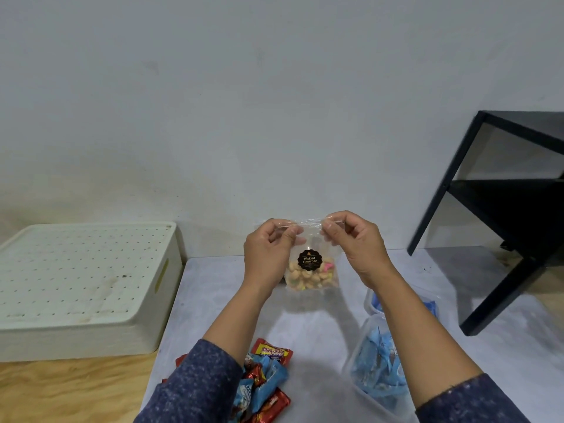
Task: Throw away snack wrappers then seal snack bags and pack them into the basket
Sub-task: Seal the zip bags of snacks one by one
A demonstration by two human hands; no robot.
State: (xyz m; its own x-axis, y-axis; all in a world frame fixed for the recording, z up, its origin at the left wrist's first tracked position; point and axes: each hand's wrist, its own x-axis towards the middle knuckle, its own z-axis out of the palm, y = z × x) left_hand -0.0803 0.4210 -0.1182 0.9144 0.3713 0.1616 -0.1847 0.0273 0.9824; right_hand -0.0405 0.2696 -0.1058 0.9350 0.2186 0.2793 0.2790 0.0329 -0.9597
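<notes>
A clear zip bag of small biscuits (309,274) with a round black label hangs in the air above the grey table (308,325). My left hand (268,251) pinches the bag's top strip at its left end. My right hand (355,242) pinches the same strip at its right end. Red and blue snack wrappers (265,383) lie in a pile near the front edge, partly hidden by my left sleeve. A clear plastic container (378,370) with blue wrapped snacks stands under my right forearm.
A white perforated lidded box (82,279) sits to the left on a wooden surface. A black metal shelf frame (500,209) stands at the right, its foot on the table. A second clear container (370,300) lies behind my right arm.
</notes>
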